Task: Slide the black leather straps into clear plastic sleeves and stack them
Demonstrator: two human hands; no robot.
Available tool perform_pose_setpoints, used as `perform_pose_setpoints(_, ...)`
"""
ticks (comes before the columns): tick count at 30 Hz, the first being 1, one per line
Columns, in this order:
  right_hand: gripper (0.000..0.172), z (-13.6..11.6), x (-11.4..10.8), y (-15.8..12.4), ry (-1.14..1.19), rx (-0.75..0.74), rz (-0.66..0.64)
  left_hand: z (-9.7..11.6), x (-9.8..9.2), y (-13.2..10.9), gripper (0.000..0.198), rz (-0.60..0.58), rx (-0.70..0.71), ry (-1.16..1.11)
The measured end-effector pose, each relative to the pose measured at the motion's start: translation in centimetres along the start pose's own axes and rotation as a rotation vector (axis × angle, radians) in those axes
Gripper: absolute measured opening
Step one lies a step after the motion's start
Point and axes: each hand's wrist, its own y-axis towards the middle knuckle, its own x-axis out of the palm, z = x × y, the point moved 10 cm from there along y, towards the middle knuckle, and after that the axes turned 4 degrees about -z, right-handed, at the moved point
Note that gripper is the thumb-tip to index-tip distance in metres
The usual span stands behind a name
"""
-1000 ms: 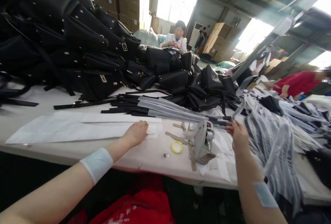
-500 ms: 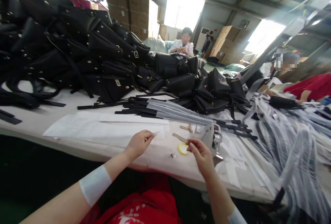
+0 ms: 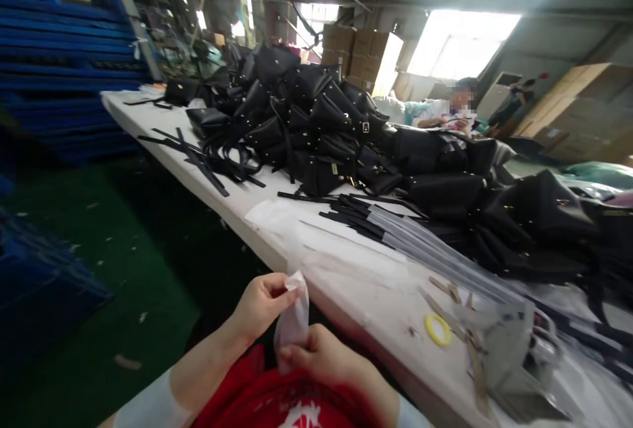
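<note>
Both hands are in front of my red top, off the edge of the white table (image 3: 346, 296). My left hand (image 3: 260, 306) pinches the top end of a clear plastic sleeve (image 3: 293, 319). My right hand (image 3: 321, 355) grips the sleeve's lower end, fingers closed round it. More clear sleeves (image 3: 346, 250) lie flat on the table just beyond. Black straps in clear sleeves (image 3: 420, 243) lie further right. A yellow tape ring (image 3: 438, 329) and a grey tape dispenser (image 3: 514, 355) sit at the near right.
A big heap of black handbags (image 3: 316, 118) covers the table's middle and right. Loose black straps (image 3: 198, 157) lie at its far left. Blue pallets (image 3: 59, 52) stand at left over a green floor (image 3: 123, 270). A seated person (image 3: 455, 108) works beyond, by cardboard boxes (image 3: 583, 105).
The view has swung left. My left hand lifted a clear sleeve off the table and drew it toward my body. My right hand came off the strap pile and took its lower end.
</note>
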Motion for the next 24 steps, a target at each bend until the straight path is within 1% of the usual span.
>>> perform_pose_setpoints(2,0.042,0.2,0.6,0.9,-0.021,0.020,-0.005,-0.6,-1.9,-0.6,0.032,0.044,-0.012,-0.021)
perform_pose_setpoints(4,0.038,0.5,0.8,1.6,-0.037,0.046,0.007,-1.2,-3.5,-1.0,0.033,0.090,-0.019,-0.028)
perform_pose_setpoints(7,0.034,0.9,0.9,2.3,-0.050,0.091,0.014,-2.5,-4.8,-1.1,0.031,0.140,-0.058,-0.063)
perform_pose_setpoints(9,0.034,1.2,0.9,2.5,-0.051,0.128,0.014,-3.6,-5.2,-0.9,0.031,0.160,-0.095,-0.123)
perform_pose_setpoints(12,0.038,1.6,0.8,2.7,-0.043,0.161,0.007,-4.4,-5.5,-0.5,0.035,0.190,-0.100,-0.199)
perform_pose_setpoints(13,0.040,1.7,0.7,2.8,-0.030,0.164,0.006,-4.5,-5.3,-0.3,0.034,0.175,-0.097,-0.227)
perform_pose_setpoints(16,0.045,2.2,0.7,3.2,0.019,0.157,0.001,-5.3,-4.0,0.1,0.034,0.077,-0.122,-0.267)
perform_pose_setpoints(17,0.044,2.4,0.5,3.4,0.020,0.149,0.008,-5.7,-3.8,0.2,0.034,0.066,-0.134,-0.251)
perform_pose_setpoints(19,0.037,2.8,-0.5,3.6,-0.014,0.130,0.062,-6.4,-4.2,0.3,0.033,0.087,-0.148,-0.180)
perform_pose_setpoints(20,0.037,2.9,-1.4,3.6,-0.050,0.120,0.117,-6.8,-5.0,0.5,0.033,0.108,-0.147,-0.134)
perform_pose_setpoints(21,0.042,2.8,-2.6,3.5,-0.097,0.106,0.188,-7.1,-6.2,0.5,0.032,0.139,-0.142,-0.076)
perform_pose_setpoints(22,0.049,2.6,-4.0,3.3,-0.153,0.090,0.272,-7.4,-8.3,0.5,0.030,0.200,-0.131,0.010)
perform_pose_setpoints(23,0.053,2.3,-5.5,2.9,-0.210,0.075,0.357,-7.6,-11.3,0.2,0.029,0.304,-0.116,0.127)
perform_pose_setpoints(24,0.053,2.0,-6.8,2.4,-0.262,0.061,0.436,-7.5,-14.9,-0.3,0.027,0.428,-0.093,0.272)
